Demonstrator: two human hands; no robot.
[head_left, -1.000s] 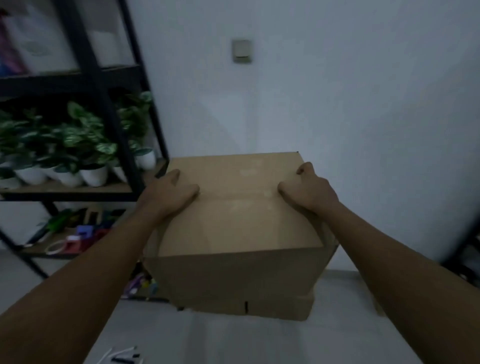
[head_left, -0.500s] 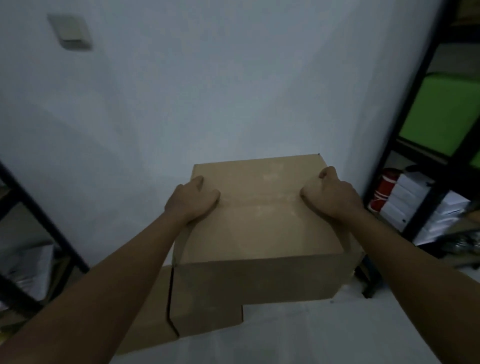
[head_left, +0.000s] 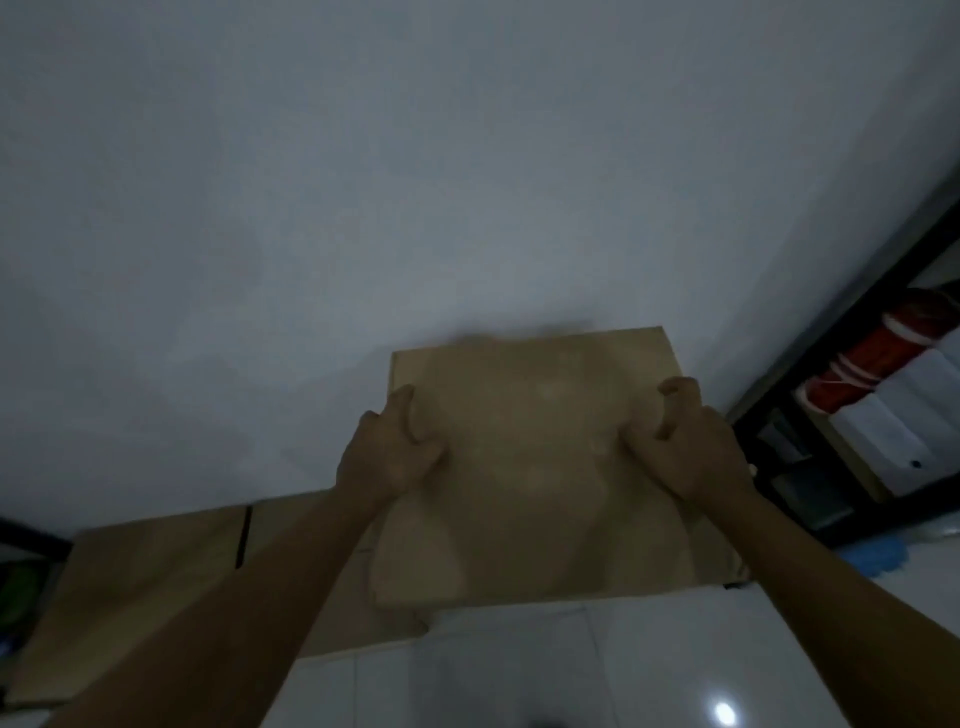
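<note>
A plain brown cardboard box (head_left: 530, 467) sits low in front of a white wall, its top facing me, slightly blurred. My left hand (head_left: 387, 457) holds its left top edge, fingers curled onto the top. My right hand (head_left: 680, 441) holds the right top edge the same way, with bent fingers hooked over the top. Both forearms reach in from the bottom corners.
A second, lower cardboard box (head_left: 156, 587) lies on the floor to the left, touching the first. A black shelf rack (head_left: 810, 374) stands at the right with white boxes (head_left: 904, 415) and a red item (head_left: 883, 353). Something blue (head_left: 878, 558) lies by the rack. Glossy white floor tiles (head_left: 571, 670) are in front.
The view has swung right and down: the plant shelf and wall switch are gone. The box has come lower beside the other box, and my fingers have curled up more on its top.
</note>
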